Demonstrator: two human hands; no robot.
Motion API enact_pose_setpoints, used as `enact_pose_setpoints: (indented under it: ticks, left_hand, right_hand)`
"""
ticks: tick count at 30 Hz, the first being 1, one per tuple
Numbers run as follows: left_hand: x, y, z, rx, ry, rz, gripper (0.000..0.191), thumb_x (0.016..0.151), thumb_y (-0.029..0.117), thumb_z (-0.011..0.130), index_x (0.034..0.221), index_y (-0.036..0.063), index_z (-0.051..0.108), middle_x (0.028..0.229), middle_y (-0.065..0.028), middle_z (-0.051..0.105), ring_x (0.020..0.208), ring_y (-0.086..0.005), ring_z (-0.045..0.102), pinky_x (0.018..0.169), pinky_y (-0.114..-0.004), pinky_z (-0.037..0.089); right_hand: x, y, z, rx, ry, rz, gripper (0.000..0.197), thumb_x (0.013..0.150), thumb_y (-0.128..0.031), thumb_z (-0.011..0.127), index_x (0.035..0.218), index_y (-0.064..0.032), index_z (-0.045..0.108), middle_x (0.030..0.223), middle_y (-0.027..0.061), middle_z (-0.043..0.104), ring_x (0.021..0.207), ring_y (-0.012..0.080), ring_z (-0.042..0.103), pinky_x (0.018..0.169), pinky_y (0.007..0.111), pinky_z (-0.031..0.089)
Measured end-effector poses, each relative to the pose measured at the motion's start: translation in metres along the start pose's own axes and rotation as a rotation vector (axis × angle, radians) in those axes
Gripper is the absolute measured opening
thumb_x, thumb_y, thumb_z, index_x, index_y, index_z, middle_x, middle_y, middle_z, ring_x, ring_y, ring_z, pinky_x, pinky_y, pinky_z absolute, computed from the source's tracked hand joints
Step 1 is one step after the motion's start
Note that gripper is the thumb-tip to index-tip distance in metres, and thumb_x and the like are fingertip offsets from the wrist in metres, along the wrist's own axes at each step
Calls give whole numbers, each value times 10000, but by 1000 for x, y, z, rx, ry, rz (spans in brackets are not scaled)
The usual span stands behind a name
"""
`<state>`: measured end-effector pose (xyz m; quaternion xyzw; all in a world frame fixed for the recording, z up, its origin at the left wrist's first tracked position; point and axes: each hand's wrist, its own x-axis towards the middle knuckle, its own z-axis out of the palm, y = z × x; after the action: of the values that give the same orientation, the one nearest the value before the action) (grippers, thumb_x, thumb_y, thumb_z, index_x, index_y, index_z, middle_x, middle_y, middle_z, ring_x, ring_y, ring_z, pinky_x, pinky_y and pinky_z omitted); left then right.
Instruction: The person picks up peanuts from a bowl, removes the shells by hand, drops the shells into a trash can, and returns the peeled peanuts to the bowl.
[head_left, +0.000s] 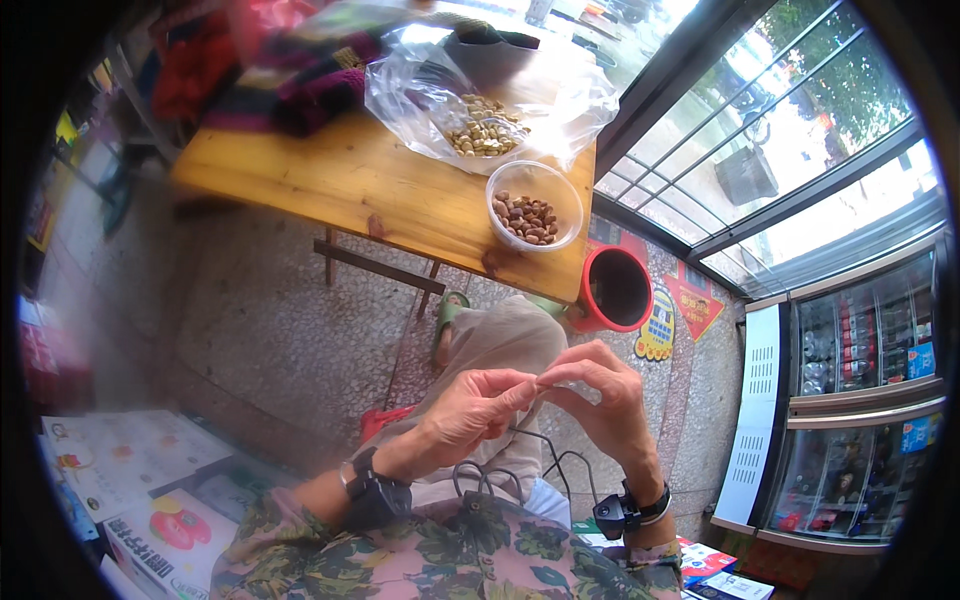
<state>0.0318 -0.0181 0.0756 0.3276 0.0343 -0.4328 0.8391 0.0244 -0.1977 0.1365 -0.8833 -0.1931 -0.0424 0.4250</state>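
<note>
My left hand (472, 412) and my right hand (607, 394) meet fingertip to fingertip above my lap. Between their pinched thumbs and forefingers is a small brownish piece (539, 385), mostly hidden; its kind is not clear. Beyond them, on a wooden table (315, 176), stands a clear round plastic tub (574, 214) holding reddish-brown shelled nuts (525, 219). Behind the tub, an open clear plastic bag (401, 94) lies spread with pale, tan nuts, likely peanuts (487, 129), inside.
A red-rimmed bin (589, 300) stands on the floor beside the table's near right corner. Across the table, another person's striped sleeve (322, 86) is blurred. Printed cartons (169, 536) sit at lower left. A glass-door drinks fridge (791, 405) and barred window (720, 142) are on the right.
</note>
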Motion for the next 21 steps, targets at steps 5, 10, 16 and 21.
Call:
enact_pose_setpoints:
  ticks: [5,10,16,21]
  left_hand:
    - [0,-9,-1,-45,-70,-12,348,840,323,621,1065,57,629,739,69,526,551,-4,357,465,-158,284]
    - [1,-13,3,13,-44,1,324,846,297,627,1052,48,639,743,60,530,560,-7,370,467,-158,284]
    - [-3,-3,8,240,-6,62,292,854,248,631,1062,44,644,712,59,526,544,-6,375,451,-163,279]
    - [-6,3,9,245,16,19,253,886,180,581,1092,40,622,614,89,427,504,-9,300,433,-175,232]
  right_hand:
    - [-14,5,9,175,58,103,245,691,-4,725,916,-94,691,863,35,590,785,124,589,680,233,475]
    - [-25,11,17,347,138,150,246,693,14,716,913,-95,690,850,30,586,775,126,581,678,232,470]
    - [-30,10,12,93,118,68,244,698,23,701,915,-86,682,845,41,586,770,152,584,664,251,479]
    - [-29,8,17,23,136,33,250,706,13,696,936,-82,675,843,55,587,758,171,591,651,264,486]
